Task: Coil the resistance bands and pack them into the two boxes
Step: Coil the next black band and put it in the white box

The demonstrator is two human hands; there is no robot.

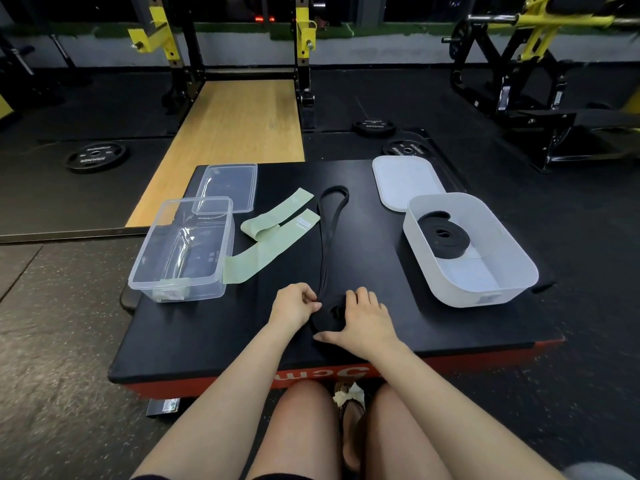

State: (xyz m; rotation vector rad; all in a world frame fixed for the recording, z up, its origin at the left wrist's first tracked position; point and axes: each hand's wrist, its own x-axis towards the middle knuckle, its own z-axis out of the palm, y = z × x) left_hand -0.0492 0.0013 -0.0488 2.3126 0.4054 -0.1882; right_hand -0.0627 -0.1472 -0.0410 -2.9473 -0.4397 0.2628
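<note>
A long black resistance band (327, 233) lies stretched across the black platform (381, 306), its near end partly rolled into a coil between my hands. My left hand (294, 304) pinches the band just beside the coil. My right hand (363, 315) holds the coil, fingers curled over it. A coiled black band (445, 239) lies inside the white box (485, 292) at the right. Two pale green bands (277, 225) lie loose beside the clear plastic box (145, 275) at the left; that box holds no band.
A clear lid (228, 183) lies behind the clear box and a white lid (405, 180) behind the white box. Weight plates (95, 155) lie on the dark gym floor, with yellow-and-black racks further back. My bare knees are below the platform's red front edge.
</note>
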